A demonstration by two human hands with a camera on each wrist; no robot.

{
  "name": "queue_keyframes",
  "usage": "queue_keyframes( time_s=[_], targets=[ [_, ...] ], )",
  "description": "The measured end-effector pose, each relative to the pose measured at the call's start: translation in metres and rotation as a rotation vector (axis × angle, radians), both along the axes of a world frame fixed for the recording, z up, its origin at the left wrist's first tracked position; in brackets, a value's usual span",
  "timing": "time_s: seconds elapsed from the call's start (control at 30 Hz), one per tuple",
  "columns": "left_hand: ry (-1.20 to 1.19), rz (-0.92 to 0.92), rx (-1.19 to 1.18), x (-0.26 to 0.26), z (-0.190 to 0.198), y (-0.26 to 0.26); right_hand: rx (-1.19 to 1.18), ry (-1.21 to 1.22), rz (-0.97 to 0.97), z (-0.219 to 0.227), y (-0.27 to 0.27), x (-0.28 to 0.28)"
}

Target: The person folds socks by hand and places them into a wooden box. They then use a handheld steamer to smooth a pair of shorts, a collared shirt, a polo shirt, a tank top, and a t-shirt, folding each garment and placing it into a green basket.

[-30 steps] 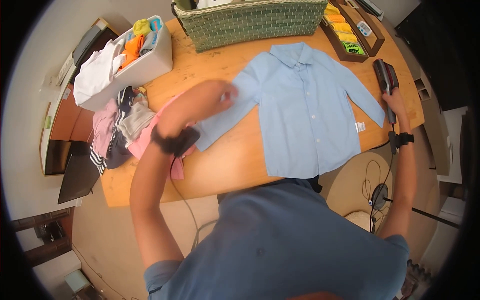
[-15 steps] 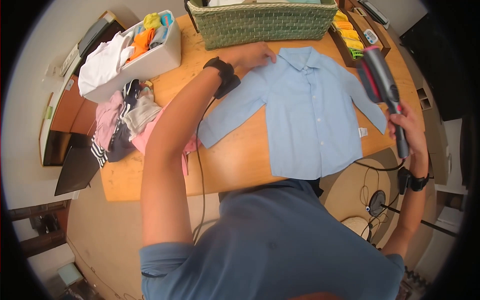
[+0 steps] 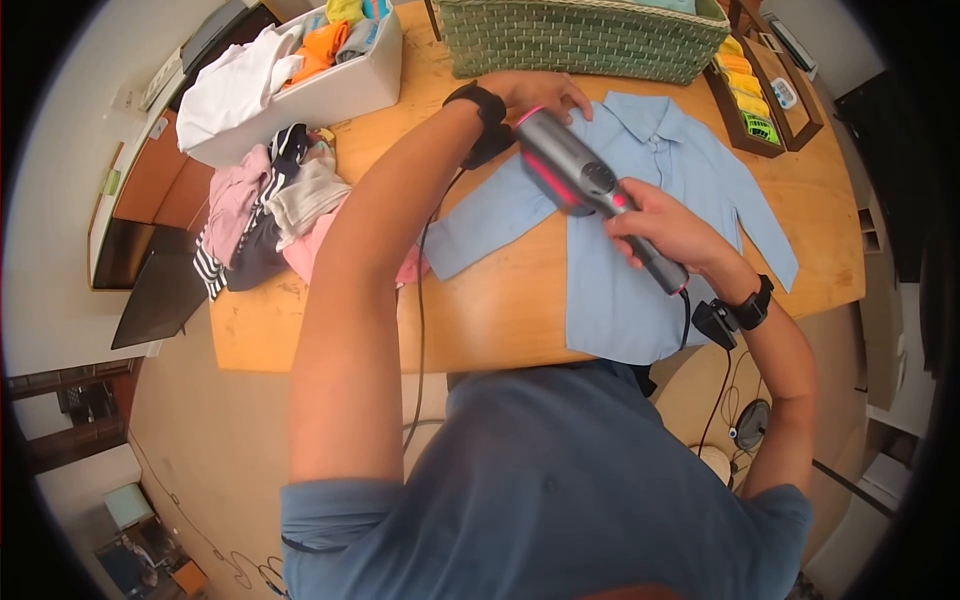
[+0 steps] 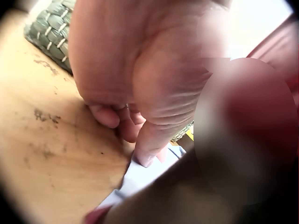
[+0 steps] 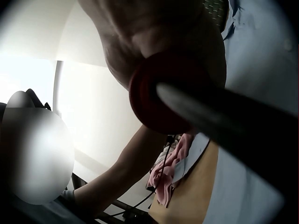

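Observation:
A light blue button-up shirt (image 3: pixel 645 255) lies spread on the wooden table, collar toward the back. At its left shoulder in the head view, my left hand (image 3: pixel 535 95) pinches the cloth between thumb and fingers. The left wrist view shows this hand (image 4: pixel 145 79) close, its fingertips at the shirt's edge (image 4: pixel 139 176). My right hand (image 3: pixel 665 225) grips the handle of a grey and pink handheld garment steamer (image 3: pixel 575 160). The steamer's head is over the shirt's left sleeve and shoulder, near my left hand. A dark cord runs from the handle's end.
A heap of clothes (image 3: pixel 265 210) lies left on the table. Behind it stands a white bin (image 3: pixel 340 85) of folded clothes. A green woven basket (image 3: pixel 580 45) stands at the back, and a brown box (image 3: pixel 755 125) with yellow items at the back right.
My right hand has lifted the steamer from the table's right side and swung it left over the shirt. My left hand has moved from above the sleeve to the shirt's shoulder.

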State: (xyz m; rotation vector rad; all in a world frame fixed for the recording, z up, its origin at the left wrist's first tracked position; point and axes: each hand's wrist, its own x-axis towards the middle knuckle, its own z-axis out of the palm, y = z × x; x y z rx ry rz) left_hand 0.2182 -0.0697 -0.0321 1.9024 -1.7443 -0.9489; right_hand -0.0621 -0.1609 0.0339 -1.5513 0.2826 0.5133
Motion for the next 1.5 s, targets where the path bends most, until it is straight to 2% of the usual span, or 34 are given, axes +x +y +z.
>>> queue_keyframes(
  time_s=[0.03,0.13,0.17,0.27,0.3,0.37,0.43,0.47,0.53,0.57,0.67,0.77,0.83,0.87,0.93,0.97,1.03,1.1,1.17,1.23,1.3,1.4,1.5],
  targets=[
    [0.135,0.089,0.104,-0.007,0.008,0.002,0.017,0.019,0.074,0.0,0.003,0.0],
    [-0.071,0.02,-0.04,-0.008,0.005,0.003,0.071,0.07,0.303,-0.001,0.017,-0.003],
    [-0.075,0.051,-0.055,-0.009,0.003,0.005,0.118,0.092,0.349,-0.003,0.022,-0.008],
    [-0.088,0.113,-0.08,-0.012,0.0,0.009,0.147,0.148,0.443,0.007,0.021,-0.028],
    [-0.09,0.114,-0.073,-0.011,0.0,0.008,0.167,0.125,0.406,0.012,0.012,-0.039],
    [-0.081,0.128,-0.075,-0.01,-0.002,0.008,0.031,0.086,0.215,0.031,-0.016,-0.064],
    [-0.062,0.144,-0.099,-0.01,-0.001,0.008,-0.072,-0.05,-0.136,0.038,-0.051,-0.098],
    [-0.036,0.181,-0.094,-0.013,0.002,0.008,-0.187,-0.073,-0.22,0.046,-0.07,-0.111],
    [0.013,0.254,-0.082,-0.019,0.01,0.011,-0.376,-0.174,-0.505,0.043,-0.108,-0.139],
    [-0.025,0.3,-0.098,-0.019,0.008,0.01,-0.499,-0.227,-0.588,0.038,-0.131,-0.151],
    [-0.034,0.342,-0.008,-0.021,0.008,-0.004,-0.825,-0.17,-0.604,0.015,-0.221,-0.18],
    [-0.014,0.411,-0.036,-0.041,0.014,-0.008,-1.154,-0.126,-0.591,-0.023,-0.303,-0.188],
    [0.149,0.389,-0.073,-0.043,0.006,-0.007,-1.434,-0.116,-0.54,-0.06,-0.345,-0.186],
    [0.23,0.38,-0.091,-0.044,0.005,-0.006,-1.443,-0.092,-0.529,-0.065,-0.348,-0.183],
    [0.132,0.392,-0.136,-0.051,0.021,0.0,-1.453,-0.041,-0.501,-0.069,-0.343,-0.172],
    [0.117,0.394,-0.188,-0.051,0.023,0.002,-1.563,-0.074,-0.451,-0.069,-0.342,-0.171],
    [0.141,0.405,-0.258,-0.061,0.029,0.005,-1.778,-0.134,-0.343,-0.036,-0.301,-0.158],
    [0.222,0.419,-0.3,-0.088,0.057,0.004,-1.497,-0.382,-0.443,0.005,-0.232,-0.129],
    [0.176,0.292,-0.427,-0.113,0.065,-0.013,-0.664,-0.264,-0.419,0.026,-0.173,-0.098],
    [0.187,0.161,-0.522,-0.146,0.074,-0.029,-0.071,-0.225,-0.406,0.035,-0.111,-0.071],
    [0.256,0.039,-0.572,-0.177,0.082,-0.032,0.303,-0.257,-0.408,0.03,-0.075,-0.048],
    [0.259,-0.013,-0.343,-0.179,0.093,-0.017,0.36,-0.251,-0.464,0.019,-0.069,-0.031],
    [0.668,0.133,-0.355,-0.145,0.109,0.007,0.36,-0.363,-0.359,0.015,-0.074,-0.022]
  ],
)
